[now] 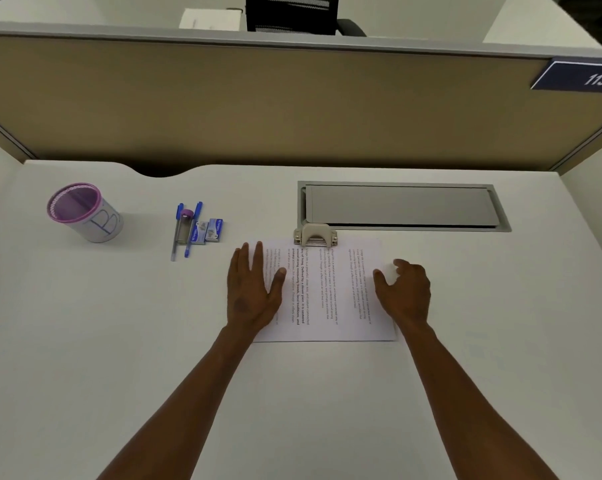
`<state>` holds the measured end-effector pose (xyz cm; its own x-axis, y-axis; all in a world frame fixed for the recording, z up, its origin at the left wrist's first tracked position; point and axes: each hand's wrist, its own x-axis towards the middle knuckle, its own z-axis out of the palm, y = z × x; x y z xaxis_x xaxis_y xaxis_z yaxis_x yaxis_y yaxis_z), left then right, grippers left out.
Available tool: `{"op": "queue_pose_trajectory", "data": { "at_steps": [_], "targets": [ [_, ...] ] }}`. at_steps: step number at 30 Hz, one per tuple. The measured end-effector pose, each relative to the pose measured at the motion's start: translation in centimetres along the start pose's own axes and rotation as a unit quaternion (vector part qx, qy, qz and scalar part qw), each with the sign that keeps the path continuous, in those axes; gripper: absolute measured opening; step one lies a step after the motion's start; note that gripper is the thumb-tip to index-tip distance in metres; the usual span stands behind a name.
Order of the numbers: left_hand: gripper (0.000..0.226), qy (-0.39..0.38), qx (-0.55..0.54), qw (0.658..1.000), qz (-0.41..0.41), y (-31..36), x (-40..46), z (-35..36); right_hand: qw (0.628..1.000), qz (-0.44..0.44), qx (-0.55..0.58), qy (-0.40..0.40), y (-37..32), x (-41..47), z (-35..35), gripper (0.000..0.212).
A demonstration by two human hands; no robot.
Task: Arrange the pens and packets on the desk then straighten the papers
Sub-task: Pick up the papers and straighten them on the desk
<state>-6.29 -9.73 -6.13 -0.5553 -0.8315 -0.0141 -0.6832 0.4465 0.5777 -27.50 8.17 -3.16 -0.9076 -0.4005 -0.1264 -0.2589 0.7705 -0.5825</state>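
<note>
Head view, left hand (252, 292) flat on papers (327, 292), right hand (405, 291) loosely curled

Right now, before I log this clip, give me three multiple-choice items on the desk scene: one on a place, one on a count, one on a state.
1. Where do the packets lie?
A. Inside the cup
B. Just right of the pens
C. On the papers

2. How many blue-capped pens lie on the desk?
A. Two
B. Four
C. None

3. How is the left hand?
A. Gripping a pen
B. Flat on the papers' left edge
C. Lifted off the desk

Answers: 1 B, they lie beside the pens. 2 A, two blue caps show. 3 B, straight fingers rest on the papers.
</note>
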Motion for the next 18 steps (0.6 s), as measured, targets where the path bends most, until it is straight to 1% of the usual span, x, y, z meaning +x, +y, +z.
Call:
{"op": "queue_pose_trajectory", "data": {
  "at_steps": [2,6,10,15,18],
  "targets": [
    [0.081,-0.012,-0.001,0.999,-0.038,-0.1,-0.3,0.1,1.0,-0.005,-0.01,-0.015,0.1,0.1,0.0,0.06],
    [0.08,-0.02,-0.002,0.999,-0.047,0.1,-0.2,-0.2,0.998,-0.008,-0.048,-0.041,-1.1,0.9,0.2,0.064],
    [0.08,-0.023,-0.038,0.997,-0.066,0.7,-0.1,-0.9,0.998,0.016,-0.045,-0.036,-2.2,1.7,0.6,0.057],
    [0.08,-0.011,-0.062,0.995,-0.081,0.9,0.4,-2.2,0.996,0.087,-0.001,-0.036,-2.4,2.8,0.3,0.05],
    [0.082,-0.009,-0.057,0.994,-0.09,0.9,0.8,-2.8,0.994,0.093,-0.009,-0.049,-2.4,3.2,0.2,0.046]
  ]
}}
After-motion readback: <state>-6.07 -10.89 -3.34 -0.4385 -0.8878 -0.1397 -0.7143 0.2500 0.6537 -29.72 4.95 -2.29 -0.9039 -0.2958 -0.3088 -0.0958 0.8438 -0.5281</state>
